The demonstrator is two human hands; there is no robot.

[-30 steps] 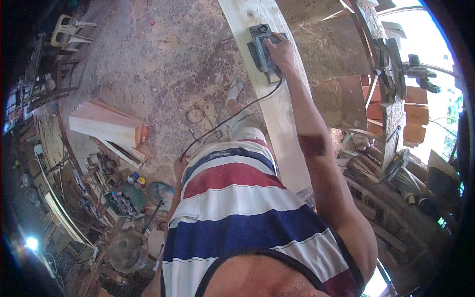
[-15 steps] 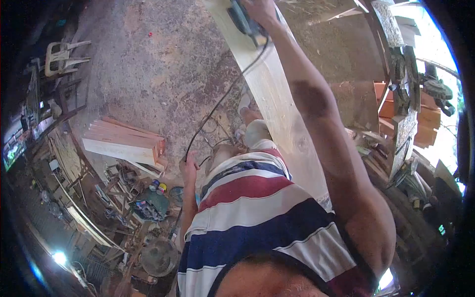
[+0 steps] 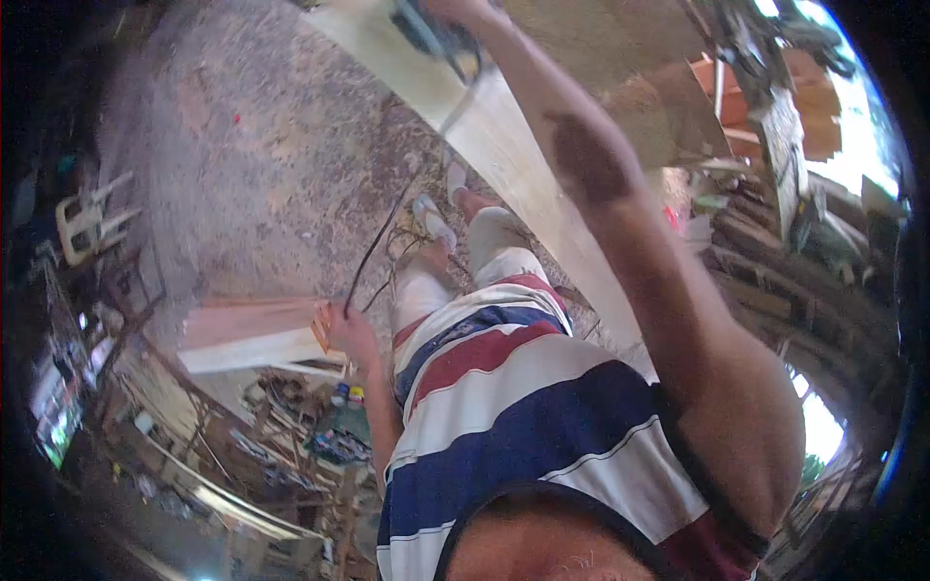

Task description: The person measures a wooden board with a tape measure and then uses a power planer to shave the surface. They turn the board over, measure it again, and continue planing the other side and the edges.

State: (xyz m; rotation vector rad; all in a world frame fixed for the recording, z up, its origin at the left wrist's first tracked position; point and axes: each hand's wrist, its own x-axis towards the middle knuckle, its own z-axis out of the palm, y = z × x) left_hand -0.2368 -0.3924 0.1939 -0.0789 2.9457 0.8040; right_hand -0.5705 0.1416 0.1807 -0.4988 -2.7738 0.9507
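Note:
At the top edge of the head view, my right hand (image 3: 461,10) is closed on a dark, blue-grey corded power tool (image 3: 426,37), partly cut off by the frame; it looks like a sander. The tool sits on a long pale wooden board (image 3: 513,145) that runs diagonally past my legs. A black power cord (image 3: 374,237) trails from the tool, blurred near it, down to my left side. My left hand (image 3: 351,334) has its fingers closed around this cord, beside my hip.
Stacked cut planks (image 3: 262,334) lie to the left of my left hand. A white plastic chair (image 3: 92,218) is farther left on the stained floor (image 3: 281,165). Cans and scrap clutter the lower left. Orange-brown boards (image 3: 809,107) and timber stand at the right.
My right hand and the tool have shifted left and slightly up along the board. My left hand has moved slightly left and down with the cord. The whole view has turned.

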